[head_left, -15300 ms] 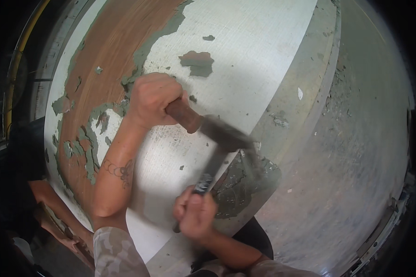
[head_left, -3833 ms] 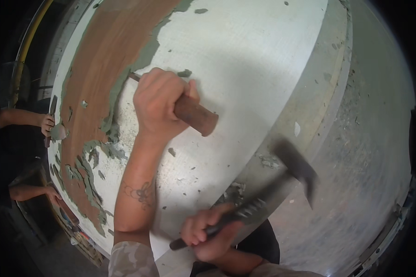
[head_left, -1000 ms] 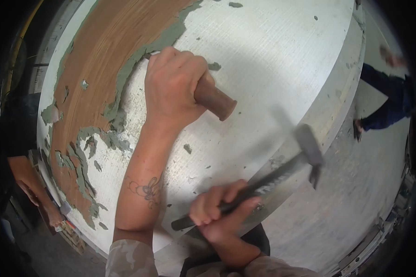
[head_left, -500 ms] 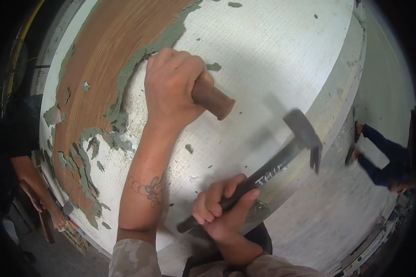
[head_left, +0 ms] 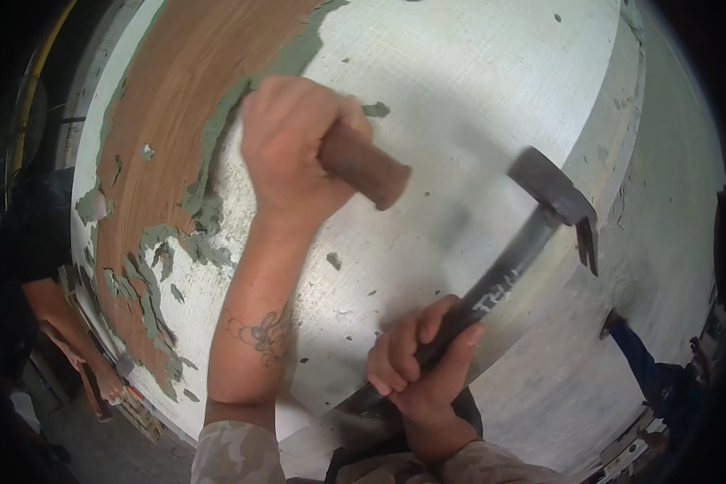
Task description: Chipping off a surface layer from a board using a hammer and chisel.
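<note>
My left hand (head_left: pixel 290 153) is clenched round a chisel with a brown wooden handle (head_left: pixel 365 166), its blade hidden under the fist against a large round panel (head_left: pixel 476 97). The panel has a white coating, with grey-green filler edges (head_left: pixel 210 202) and bare brown wood (head_left: pixel 177 97) exposed on the left. My right hand (head_left: pixel 419 367) grips the black shaft of a claw hammer. The hammer's head (head_left: pixel 558 203) is raised to the right of the chisel handle, apart from it.
Another person's arm (head_left: pixel 64 331) reaches toward the panel's lower left edge. A grey concrete floor (head_left: pixel 669 210) lies to the right. A second person in dark blue (head_left: pixel 661 379) is at the lower right. A yellow pipe (head_left: pixel 32 89) runs along the upper left.
The hammer stays raised, its head a little nearer the chisel handle than half a second ago. My left hand keeps the chisel in place. The person at the right has moved lower.
</note>
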`<state>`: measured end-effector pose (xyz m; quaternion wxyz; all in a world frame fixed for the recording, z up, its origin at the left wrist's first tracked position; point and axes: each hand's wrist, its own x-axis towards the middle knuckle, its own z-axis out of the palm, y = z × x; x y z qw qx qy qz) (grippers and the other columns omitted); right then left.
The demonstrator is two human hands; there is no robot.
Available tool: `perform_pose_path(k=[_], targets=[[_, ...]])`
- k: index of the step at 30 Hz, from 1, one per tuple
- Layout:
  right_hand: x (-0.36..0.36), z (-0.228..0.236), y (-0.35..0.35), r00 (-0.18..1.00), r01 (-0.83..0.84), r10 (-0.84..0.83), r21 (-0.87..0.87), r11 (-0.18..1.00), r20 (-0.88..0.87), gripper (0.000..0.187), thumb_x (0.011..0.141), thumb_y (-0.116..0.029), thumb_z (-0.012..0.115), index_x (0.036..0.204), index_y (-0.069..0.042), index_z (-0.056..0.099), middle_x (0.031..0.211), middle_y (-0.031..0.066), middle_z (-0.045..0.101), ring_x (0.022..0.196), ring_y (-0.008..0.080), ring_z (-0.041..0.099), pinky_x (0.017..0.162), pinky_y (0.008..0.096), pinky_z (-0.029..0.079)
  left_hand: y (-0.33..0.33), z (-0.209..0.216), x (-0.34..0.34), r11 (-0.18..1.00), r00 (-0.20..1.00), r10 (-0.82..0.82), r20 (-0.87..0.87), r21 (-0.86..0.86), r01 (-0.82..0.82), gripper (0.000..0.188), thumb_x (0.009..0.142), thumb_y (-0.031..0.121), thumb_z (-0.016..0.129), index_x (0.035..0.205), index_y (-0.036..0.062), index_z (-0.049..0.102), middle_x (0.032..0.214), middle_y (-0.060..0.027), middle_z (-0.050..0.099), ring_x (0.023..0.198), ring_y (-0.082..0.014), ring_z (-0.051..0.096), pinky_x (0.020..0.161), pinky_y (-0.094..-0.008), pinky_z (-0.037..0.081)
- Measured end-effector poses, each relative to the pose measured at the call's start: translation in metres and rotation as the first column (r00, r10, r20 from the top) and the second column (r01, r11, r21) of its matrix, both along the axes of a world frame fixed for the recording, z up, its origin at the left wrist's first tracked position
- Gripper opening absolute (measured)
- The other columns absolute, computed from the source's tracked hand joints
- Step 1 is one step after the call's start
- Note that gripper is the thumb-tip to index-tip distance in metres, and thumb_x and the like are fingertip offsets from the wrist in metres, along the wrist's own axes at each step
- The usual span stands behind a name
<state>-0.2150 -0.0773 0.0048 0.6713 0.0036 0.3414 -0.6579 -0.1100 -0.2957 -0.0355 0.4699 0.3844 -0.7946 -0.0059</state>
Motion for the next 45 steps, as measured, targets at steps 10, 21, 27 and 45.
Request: perform_pose_path(k=[10,21,27,45], targets=[[-0.022,0.007,0.014,0.987,-0.143,0.139,-0.044,0.989,-0.081,0.058,0.1,-0.069,0.048,0.097,-0.011,0.042,0.055,0.0028,0.036,0.04,0.0141,0.034,0.037,0.0315,0.035,0.006,0.009,-0.002,0.998,0.993,-0.021,0.116,0.066,0.014,0.026,0.068,0.0,0.077,0.069,0.0097,0.054,0.07,-0.0046,0.055,0.073,-0.0272,0.056,0.069,-0.0379,0.042],[-0.069,0.032,0.027,0.973,-0.083,0.069,-0.055,0.995,-0.219,0.057,0.102,-0.068,0.045,0.097,-0.011,0.041,0.052,0.0006,0.032,0.038,0.0121,0.03,0.034,0.0299,0.032,0.016,0.024,0.025,0.99,0.973,-0.143,0.182,0.028,0.141,0.023,0.062,-0.006,0.069,0.063,0.0073,0.05,0.066,-0.0072,0.05,0.065,-0.0296,0.054,0.065,-0.0404,0.042],[-0.092,0.02,0.018,0.963,-0.102,0.097,-0.009,0.995,-0.25,0.058,0.103,-0.068,0.042,0.097,-0.01,0.041,0.053,-0.0001,0.033,0.039,0.0114,0.03,0.035,0.0294,0.033,0.07,0.053,-0.01,0.844,0.846,-0.522,0.112,0.214,0.492,0.025,0.068,-0.001,0.074,0.062,0.0074,0.052,0.063,-0.0043,0.051,0.061,-0.0241,0.055,0.058,-0.037,0.045],[-0.098,0.012,0.045,0.973,-0.078,0.051,-0.112,0.991,-0.226,0.055,0.103,-0.069,0.042,0.098,-0.014,0.042,0.057,0.0032,0.038,0.043,0.0128,0.035,0.038,0.0306,0.035,0.033,0.017,-0.047,0.959,0.953,-0.283,0.112,0.036,0.28,0.025,0.066,-0.002,0.074,0.062,0.0088,0.051,0.063,-0.0049,0.052,0.063,-0.0271,0.055,0.059,-0.0362,0.04]])
